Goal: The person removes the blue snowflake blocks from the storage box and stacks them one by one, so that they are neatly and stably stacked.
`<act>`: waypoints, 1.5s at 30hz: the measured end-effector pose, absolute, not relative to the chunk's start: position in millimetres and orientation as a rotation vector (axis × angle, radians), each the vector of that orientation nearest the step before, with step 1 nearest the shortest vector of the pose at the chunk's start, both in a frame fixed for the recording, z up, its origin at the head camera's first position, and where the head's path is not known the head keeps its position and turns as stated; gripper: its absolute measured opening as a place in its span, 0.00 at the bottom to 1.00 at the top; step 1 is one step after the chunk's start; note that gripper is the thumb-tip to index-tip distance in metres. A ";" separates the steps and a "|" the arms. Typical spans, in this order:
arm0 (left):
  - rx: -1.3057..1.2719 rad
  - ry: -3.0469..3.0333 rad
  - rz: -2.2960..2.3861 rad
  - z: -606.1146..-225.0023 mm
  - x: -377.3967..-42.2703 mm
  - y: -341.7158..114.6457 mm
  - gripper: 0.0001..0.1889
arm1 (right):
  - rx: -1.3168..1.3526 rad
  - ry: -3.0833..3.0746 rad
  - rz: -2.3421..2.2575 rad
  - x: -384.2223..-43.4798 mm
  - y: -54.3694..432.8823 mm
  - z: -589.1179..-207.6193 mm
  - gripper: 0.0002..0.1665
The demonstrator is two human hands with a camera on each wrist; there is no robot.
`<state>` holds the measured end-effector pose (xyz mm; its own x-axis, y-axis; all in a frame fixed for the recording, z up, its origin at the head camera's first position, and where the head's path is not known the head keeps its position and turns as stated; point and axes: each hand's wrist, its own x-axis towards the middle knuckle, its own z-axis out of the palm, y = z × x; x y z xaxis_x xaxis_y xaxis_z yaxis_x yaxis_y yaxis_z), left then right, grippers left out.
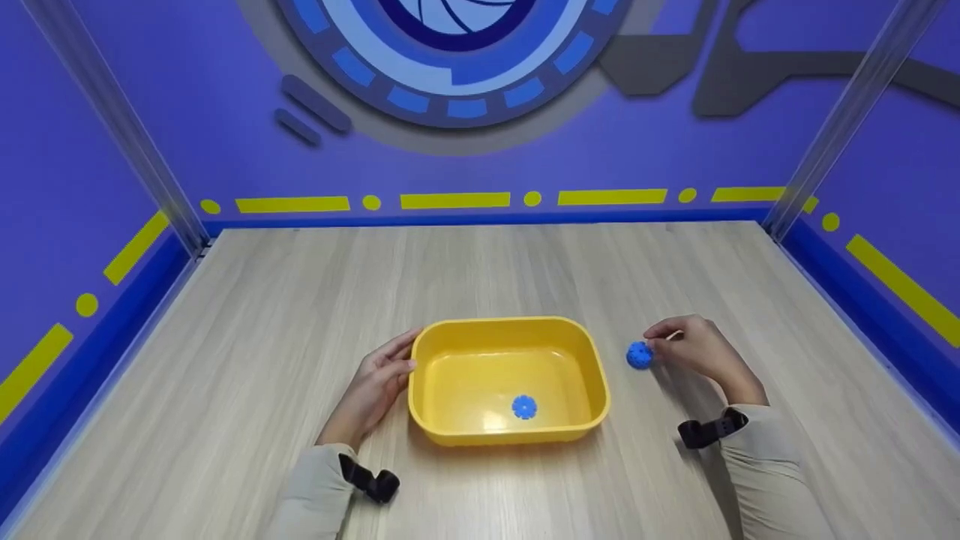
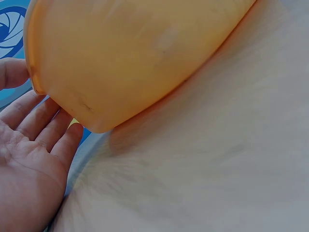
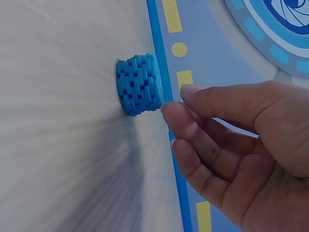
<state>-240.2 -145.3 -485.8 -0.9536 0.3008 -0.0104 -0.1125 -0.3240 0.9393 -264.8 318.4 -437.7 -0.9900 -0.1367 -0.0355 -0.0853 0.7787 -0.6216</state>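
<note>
My left hand (image 1: pixel 379 382) rests against the left side of a yellow plastic tub (image 1: pixel 510 432). Its fingers are fairly straight along the outer wall, and the thumb lies at the rim, as the left wrist view also shows. Inside the tub lies one blue notched disc (image 1: pixel 524 407). Right of the tub stands a short stack of blue notched discs (image 3: pixel 137 84) on the table. My right hand (image 1: pixel 694 349) is beside that stack, index fingertip right at its top edge in the right wrist view. The fingers bend loosely, with a gap between thumb and index finger.
The pale wood-grain table (image 1: pixel 300 285) is bordered by purple-blue printed panels (image 1: pixel 187 75) at the back and both sides. Black wrist cameras (image 1: pixel 369 480) are strapped over the beige sleeves (image 1: pixel 776 465).
</note>
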 end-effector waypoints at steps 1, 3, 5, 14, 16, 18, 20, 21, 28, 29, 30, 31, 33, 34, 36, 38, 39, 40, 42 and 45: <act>0.242 1.654 2.352 -485.7 -240.4 -145.1 0.33 | -0.180 2.892 -1.004 -264.6 318.0 -437.5 0.12; 0.239 1.661 2.349 -486.0 -240.8 -144.7 0.33 | -0.176 2.895 -1.009 -264.0 317.1 -437.0 0.12; 0.232 1.662 2.348 -486.2 -241.0 -144.2 0.33 | -0.172 2.894 -1.015 -263.1 316.0 -436.1 0.12; 0.239 1.676 2.329 -486.2 -241.4 -142.9 0.33 | -0.266 2.902 -1.022 -259.7 310.3 -424.9 0.14; 0.239 1.675 2.331 -485.8 -241.7 -143.0 0.33 | -0.279 2.898 -1.015 -260.7 307.4 -421.2 0.14; 0.238 1.673 2.336 -485.6 -242.0 -143.1 0.33 | -0.302 2.894 -1.001 -262.2 303.3 -417.5 0.14; 0.236 1.673 2.340 -485.6 -242.0 -143.3 0.33 | -0.328 2.893 -0.986 -264.4 298.9 -414.9 0.14; 0.238 1.673 2.341 -485.7 -242.0 -143.3 0.33 | -0.341 2.894 -0.978 -265.4 296.6 -413.8 0.14; 0.234 1.677 2.336 -486.9 -241.7 -144.2 0.33 | -0.471 2.882 -0.936 -269.7 279.5 -406.7 0.13; 0.238 1.677 2.335 -486.9 -241.7 -144.4 0.33 | -0.491 2.876 -0.934 -270.2 276.6 -405.3 0.13; 0.244 1.679 2.333 -487.1 -241.7 -144.7 0.33 | -0.513 2.874 -0.929 -270.8 273.6 -403.7 0.13; 0.251 1.679 2.332 -487.1 -241.5 -144.9 0.33 | -0.531 2.872 -0.922 -271.2 270.6 -402.0 0.12; 0.269 1.683 2.329 -487.5 -241.4 -145.3 0.33 | -0.567 2.868 -0.903 -272.3 264.4 -398.7 0.12; 0.279 1.684 2.328 -487.5 -241.1 -145.4 0.33 | -0.580 2.863 -0.895 -272.6 261.2 -396.9 0.11; 0.300 1.689 2.328 -487.7 -240.9 -145.5 0.34 | -0.623 2.856 -0.876 -273.3 254.6 -393.1 0.11; 0.309 1.688 2.337 -487.5 -240.5 -145.4 0.34 | -0.658 2.833 -0.868 -273.9 247.4 -389.2 0.10; 0.311 1.684 2.344 -487.3 -240.2 -145.3 0.34 | -0.680 2.822 -0.863 -274.3 243.6 -387.1 0.10; 0.318 1.684 2.347 -487.1 -240.0 -145.2 0.34 | -0.701 2.811 -0.855 -274.5 239.5 -384.9 0.10; 0.316 1.681 2.356 -486.7 -239.5 -145.1 0.34 | -0.741 2.784 -0.830 -274.7 230.9 -380.8 0.11; 0.315 1.683 2.359 -485.8 -238.7 -144.9 0.33 | -0.775 2.746 -0.758 -274.6 215.9 -375.2 0.12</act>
<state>-238.7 -144.9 -485.8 -0.9513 0.3052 0.0425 -0.0591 -0.3161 0.9469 -274.6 215.9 -375.2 -0.8456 -0.5322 -0.0412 -0.4357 0.7327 -0.5228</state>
